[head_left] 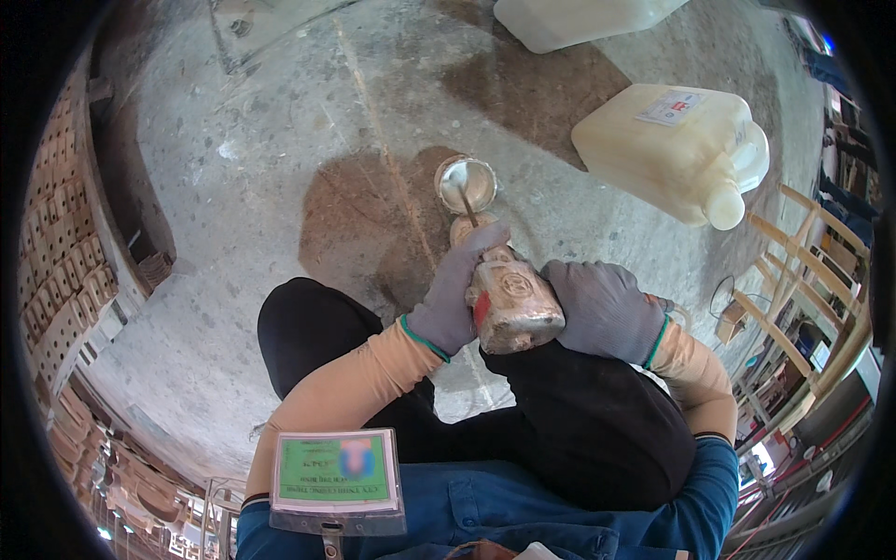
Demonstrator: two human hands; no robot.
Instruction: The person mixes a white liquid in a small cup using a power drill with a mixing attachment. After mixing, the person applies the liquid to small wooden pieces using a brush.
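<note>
My left hand point(455, 291), in a grey glove with a green cuff, is closed around a stained, pale brown bottle-like container point(515, 301) with a red patch on its side. Its narrower end points away from me, toward a small round cup point(478, 183) with whitish stuff inside, on the floor. A thin dark stick-like piece point(467, 203) runs from the cup toward my left fingers; whether they hold it I cannot tell. My right hand point(607, 310), gloved the same way, is curled beside the container above my right knee. What lies inside its fingers is hidden.
A large whitish plastic jug point(663, 154) lies on its side at the far right, its cap toward me. Another pale jug point(579, 21) is beyond it. Damp brown patches mark the concrete floor point(252, 131). Stacked wooden parts point(70, 243) line the left; wooden frames point(793, 271) stand right.
</note>
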